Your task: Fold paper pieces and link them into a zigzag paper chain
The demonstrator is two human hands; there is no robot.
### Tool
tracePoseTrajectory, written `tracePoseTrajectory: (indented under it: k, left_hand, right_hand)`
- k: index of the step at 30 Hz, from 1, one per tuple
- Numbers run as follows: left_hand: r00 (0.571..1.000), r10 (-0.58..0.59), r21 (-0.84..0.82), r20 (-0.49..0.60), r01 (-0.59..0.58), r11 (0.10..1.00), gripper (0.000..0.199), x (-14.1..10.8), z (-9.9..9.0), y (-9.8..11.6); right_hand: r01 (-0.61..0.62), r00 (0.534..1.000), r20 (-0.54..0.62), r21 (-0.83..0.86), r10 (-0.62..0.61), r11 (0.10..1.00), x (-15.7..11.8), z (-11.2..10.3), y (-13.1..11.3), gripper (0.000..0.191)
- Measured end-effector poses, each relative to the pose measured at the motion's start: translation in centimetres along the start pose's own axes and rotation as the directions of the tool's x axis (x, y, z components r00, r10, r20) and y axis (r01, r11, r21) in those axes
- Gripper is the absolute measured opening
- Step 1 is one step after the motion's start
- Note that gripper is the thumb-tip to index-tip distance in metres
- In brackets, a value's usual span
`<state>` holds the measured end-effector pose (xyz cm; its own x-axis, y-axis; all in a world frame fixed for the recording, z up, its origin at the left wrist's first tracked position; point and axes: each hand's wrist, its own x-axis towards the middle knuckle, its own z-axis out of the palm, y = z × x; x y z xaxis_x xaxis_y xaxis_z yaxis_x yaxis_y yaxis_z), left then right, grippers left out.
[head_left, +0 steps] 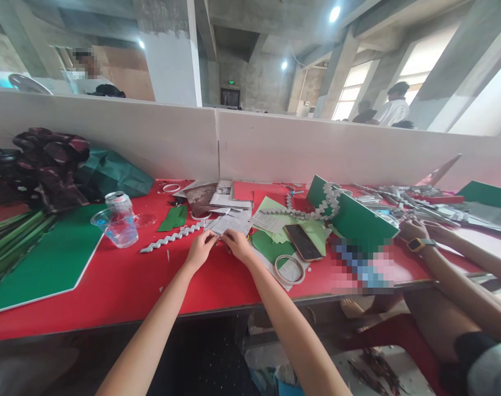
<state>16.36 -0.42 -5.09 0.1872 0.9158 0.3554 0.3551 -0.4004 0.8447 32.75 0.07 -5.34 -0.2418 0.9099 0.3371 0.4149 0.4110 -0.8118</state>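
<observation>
Folded grey chain (172, 238) lies beside the left hand (200, 251) on a red worktop (122, 291)

The person's left hand and right hand (238, 246) come together midway between the worktop's front and back edges. The fingers of both curl inward, tips nearly meeting; whether they grip anything between them is too small to tell.

The zigzag chain rests flat, one end near the left fingertips, the other slanting toward the front-left corner. Printed sheets (229, 224) lie just beyond the hands, toward the back edge.

Right of the hands, a dark phone (303, 242) lies over green paper, with a roll of tape (289, 269) nearer the front edge. A second chain (331, 202) hangs over an upright green board (358, 223). Left of the first chain stand a clear cup (124, 235) and a can (120, 203). Farther right, a co-worker's hands (415, 232) are near grey strips.
</observation>
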Motion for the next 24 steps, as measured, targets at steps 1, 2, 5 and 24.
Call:
tracePoseTrajectory:
  k: [1,2,5,24]
  left_hand:
    - [1.000,0.001,-0.001,-0.002,-0.001,1.000,0.024,-0.01,0.01,-0.01]
    - [1.000,0.001,-0.002,-0.005,-0.001,1.000,0.024,-0.02,0.02,-0.01]
    - [1.000,-0.008,-0.005,-0.009,0.008,1.000,0.025,-0.06,0.02,0.01]
    - [0.999,-0.046,-0.033,-0.026,0.045,0.998,0.031,0.05,-0.03,-0.23]
  right_hand:
    - [-0.002,1.000,-0.002,-0.003,0.002,1.000,0.01,-0.01,-0.01,0.026]
    - [-0.004,1.000,-0.003,-0.006,0.004,1.000,0.02,-0.03,-0.01,0.026]
    - [-0.004,1.000,-0.010,-0.012,0.004,1.000,0.06,-0.06,-0.03,0.026]
    - [0.012,0.999,-0.033,-0.085,-0.015,0.996,0.02,-0.30,-0.34,0.041]
